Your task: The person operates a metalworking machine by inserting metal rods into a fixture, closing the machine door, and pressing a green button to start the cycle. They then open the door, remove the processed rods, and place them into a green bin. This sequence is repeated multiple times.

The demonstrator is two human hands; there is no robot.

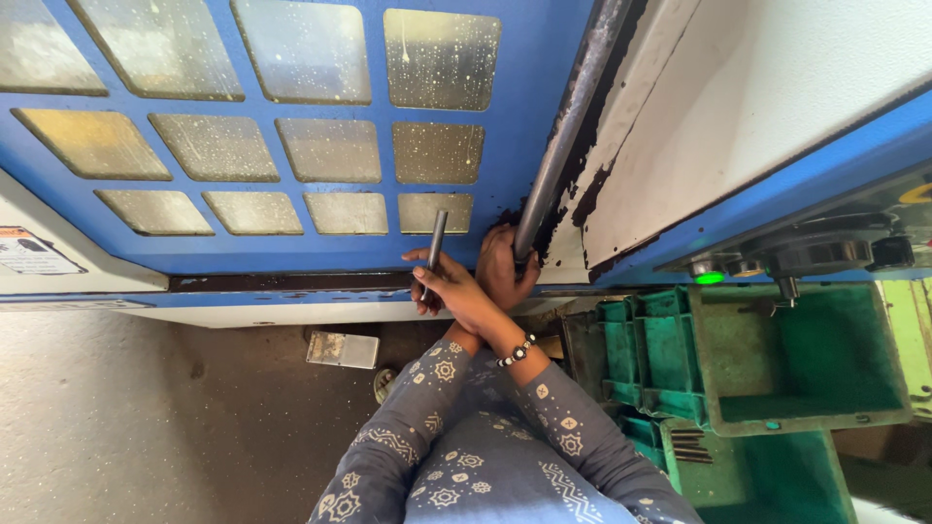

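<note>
Blue machine door (529, 146) with a grid of spattered, cloudy panes (330, 150) fills the view above the hands, over a grey floor (146, 417). The person's forearms, in blue patterned sleeves (456, 456), cross at the wrists.

The right hand (451, 291) reaches across to the left side and is closed around a thin grey metal rod (436, 243). The rod rises from the fist, nearly upright and tilted a little to the right. Its top end stands in front of the lowest pane, and its lower end sits inside the fingers. A bracelet (517, 350) of black and white beads circles this wrist.

The left hand (503, 267) lies just behind and to the right of the right hand, touching it. Its fingers are wrapped around the bottom end of the door's long dark handle (573, 107). The handle runs up and to the right from this hand along the door's edge, beside a white panel (757, 97) with chipped paint.

To the right of both hands, a lit green button (710, 278) and dark knobs (820, 254) sit on a control panel. Below these stand green plastic bins (796, 359), the largest one open. Down and to the left of the hands, a small grey metal block (342, 349) lies on the floor.
</note>
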